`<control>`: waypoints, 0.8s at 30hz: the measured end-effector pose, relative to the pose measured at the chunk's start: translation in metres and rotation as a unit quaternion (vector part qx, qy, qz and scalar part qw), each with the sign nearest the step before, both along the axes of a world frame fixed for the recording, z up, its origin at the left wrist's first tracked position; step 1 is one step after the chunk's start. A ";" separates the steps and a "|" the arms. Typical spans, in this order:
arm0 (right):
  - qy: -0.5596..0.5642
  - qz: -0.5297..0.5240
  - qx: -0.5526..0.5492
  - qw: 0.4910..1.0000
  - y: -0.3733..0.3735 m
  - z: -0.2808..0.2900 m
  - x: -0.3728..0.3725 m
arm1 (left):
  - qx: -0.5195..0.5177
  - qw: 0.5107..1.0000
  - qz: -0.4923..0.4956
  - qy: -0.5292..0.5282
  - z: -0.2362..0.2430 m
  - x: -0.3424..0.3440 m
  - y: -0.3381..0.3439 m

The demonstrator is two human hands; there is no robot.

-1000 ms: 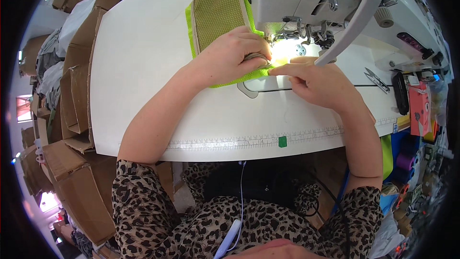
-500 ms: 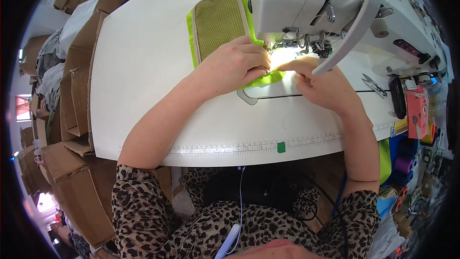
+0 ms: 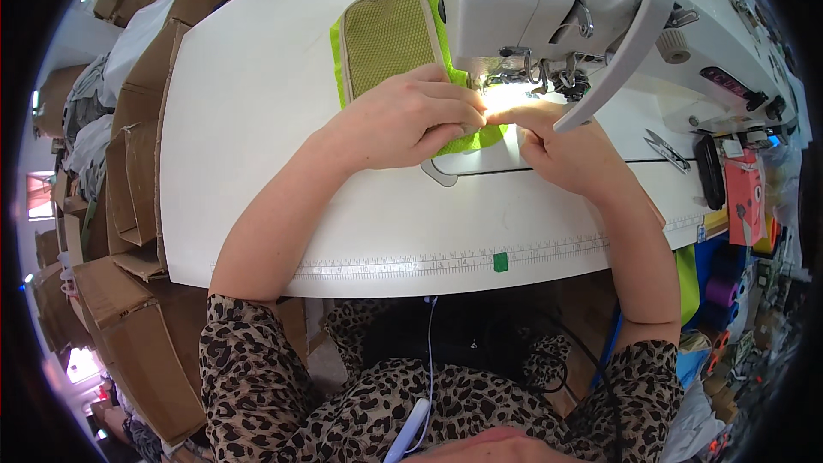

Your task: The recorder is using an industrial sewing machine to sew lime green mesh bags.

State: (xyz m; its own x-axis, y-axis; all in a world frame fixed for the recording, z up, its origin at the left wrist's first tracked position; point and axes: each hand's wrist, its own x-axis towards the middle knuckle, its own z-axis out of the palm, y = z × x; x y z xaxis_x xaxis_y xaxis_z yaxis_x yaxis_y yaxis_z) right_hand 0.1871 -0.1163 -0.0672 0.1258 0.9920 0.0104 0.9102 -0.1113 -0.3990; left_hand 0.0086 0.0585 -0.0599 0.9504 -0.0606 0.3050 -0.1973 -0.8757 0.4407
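A bright yellow-green fabric piece with an olive mesh panel edged in beige binding (image 3: 390, 39) lies on the white table, left of and below the sewing machine (image 3: 514, 4). My left hand (image 3: 416, 116) rests on its near part, fingers bent and pinched together on the fabric close to the needle area. From the right, my right hand (image 3: 570, 150) stretches its index finger onto the fabric's edge, almost meeting my left fingertips. Its thumb is bent and stays off the cloth; the remaining fingers curl under. Lamp glare and the fingers hide the needle and presser foot.
Thread snips (image 3: 667, 150) lie right of my right hand, beside a black oblong object (image 3: 710, 173) and a pinkish-red box (image 3: 743, 197). A printed ruler (image 3: 411, 266) follows the table's front edge. Cardboard boxes (image 3: 129, 317) crowd the left side.
My right hand has shifted slightly left, its index fingertip now closer to my left fingers. My left hand keeps its pinch on the fabric. The whole view has moved a little.
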 end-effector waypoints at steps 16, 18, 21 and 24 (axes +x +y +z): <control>0.021 0.017 0.015 1.000 0.000 0.006 -0.001 | 0.010 0.999 0.030 -0.034 -0.010 0.005 -0.002; 0.013 0.017 0.008 1.000 0.001 0.004 -0.001 | 0.024 0.998 0.034 -0.057 -0.011 0.005 -0.003; 0.011 0.018 0.005 1.000 0.001 0.002 -0.002 | -0.006 0.999 0.053 -0.011 -0.008 0.003 -0.003; -0.019 0.008 -0.001 1.000 0.001 0.000 -0.004 | -0.026 0.998 0.063 -0.008 -0.010 0.003 -0.003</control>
